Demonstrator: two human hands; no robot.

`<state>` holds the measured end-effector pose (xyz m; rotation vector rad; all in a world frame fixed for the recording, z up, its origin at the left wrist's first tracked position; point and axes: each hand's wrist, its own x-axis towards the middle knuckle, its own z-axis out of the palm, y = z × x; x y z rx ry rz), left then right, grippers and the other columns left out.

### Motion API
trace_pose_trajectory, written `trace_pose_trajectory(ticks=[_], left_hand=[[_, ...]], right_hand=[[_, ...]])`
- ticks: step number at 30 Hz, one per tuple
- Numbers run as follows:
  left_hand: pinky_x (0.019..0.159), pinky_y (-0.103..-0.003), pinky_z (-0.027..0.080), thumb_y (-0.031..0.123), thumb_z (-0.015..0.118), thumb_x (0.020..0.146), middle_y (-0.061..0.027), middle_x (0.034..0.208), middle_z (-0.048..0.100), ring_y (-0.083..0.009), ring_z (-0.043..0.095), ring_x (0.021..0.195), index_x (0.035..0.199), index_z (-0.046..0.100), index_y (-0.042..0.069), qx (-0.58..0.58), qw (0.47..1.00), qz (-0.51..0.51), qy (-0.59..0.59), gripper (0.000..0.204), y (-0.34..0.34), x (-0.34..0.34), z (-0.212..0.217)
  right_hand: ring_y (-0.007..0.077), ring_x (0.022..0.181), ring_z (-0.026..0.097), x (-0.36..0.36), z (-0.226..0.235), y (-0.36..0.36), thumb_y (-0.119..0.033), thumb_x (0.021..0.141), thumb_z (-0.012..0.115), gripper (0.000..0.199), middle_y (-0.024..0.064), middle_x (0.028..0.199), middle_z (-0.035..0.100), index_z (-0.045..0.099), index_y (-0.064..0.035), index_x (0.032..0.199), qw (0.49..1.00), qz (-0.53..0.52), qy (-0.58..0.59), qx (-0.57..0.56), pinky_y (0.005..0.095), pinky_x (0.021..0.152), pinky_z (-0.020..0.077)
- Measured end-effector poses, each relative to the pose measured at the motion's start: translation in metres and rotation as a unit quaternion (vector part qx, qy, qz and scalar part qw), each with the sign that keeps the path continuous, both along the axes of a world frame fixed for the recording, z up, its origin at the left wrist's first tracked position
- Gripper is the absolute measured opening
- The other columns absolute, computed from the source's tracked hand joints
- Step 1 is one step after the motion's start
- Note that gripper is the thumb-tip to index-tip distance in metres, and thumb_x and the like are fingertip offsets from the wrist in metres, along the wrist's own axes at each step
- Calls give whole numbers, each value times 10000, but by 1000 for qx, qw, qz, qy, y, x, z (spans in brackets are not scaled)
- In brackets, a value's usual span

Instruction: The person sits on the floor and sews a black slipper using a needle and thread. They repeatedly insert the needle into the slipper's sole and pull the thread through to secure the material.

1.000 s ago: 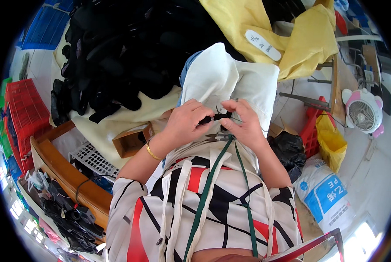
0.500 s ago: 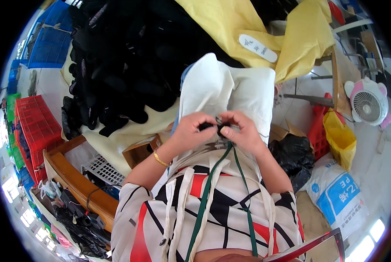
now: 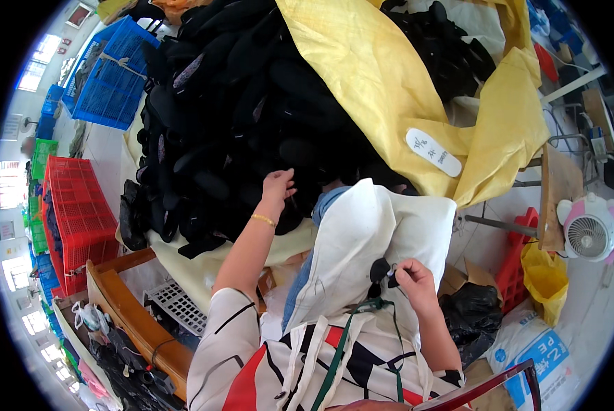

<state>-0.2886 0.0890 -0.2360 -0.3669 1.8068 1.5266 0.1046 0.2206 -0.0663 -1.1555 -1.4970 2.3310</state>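
- As our left hand (image 3: pixel 277 190) reaches out over the black pile (image 3: pixel 218 123), its fingers are loosely bent and parted; we cannot tell whether they touch the pile.
- Our right hand (image 3: pixel 414 277) is closed, thumb against fingers, pinching a small black piece (image 3: pixel 379 270) above our lap, near the waist.
- We wear a white apron (image 3: pixel 351 240) across our knees, and a green cord (image 3: pixel 335 356) runs down our front just below the piece.
- On our left wrist we have a gold bracelet (image 3: pixel 263 220).
- Beyond our knees, we see the pile spread beside a yellow sheet (image 3: pixel 361 89), on which a white insole (image 3: pixel 433 152) lies.
- To our left we have a red crate (image 3: pixel 84 219), a blue crate (image 3: pixel 115 79) farther off and a white basket (image 3: pixel 177 307) nearer us.
- To our right we see a black bag (image 3: pixel 472 315), a yellow bag (image 3: pixel 545 281) and, past them, a pink and white fan (image 3: pixel 589 236).
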Motion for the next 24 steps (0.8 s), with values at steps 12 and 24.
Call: trace_pose_trajectory(ticks=[12, 24], left_hand=[[741, -372, 516, 313, 816, 742, -206, 928, 677, -290, 648, 788, 988, 632, -71, -112, 949, 28, 295, 493, 51, -44, -70], [621, -411, 432, 335, 813, 641, -110, 706, 519, -323, 535, 698, 737, 525, 73, -13, 604, -487, 631, 401, -48, 177, 290]], right_hand=[[30, 822, 527, -2, 6, -4, -147, 960, 688, 132, -58, 892, 611, 643, -35, 1013, 1000, -18, 4, -11, 200, 766, 445], [25, 811, 484, 27, 21, -29, -92, 980, 611, 68, -75, 862, 568, 629, -41, 939, 993, -74, 96, 10, 200, 745, 404]])
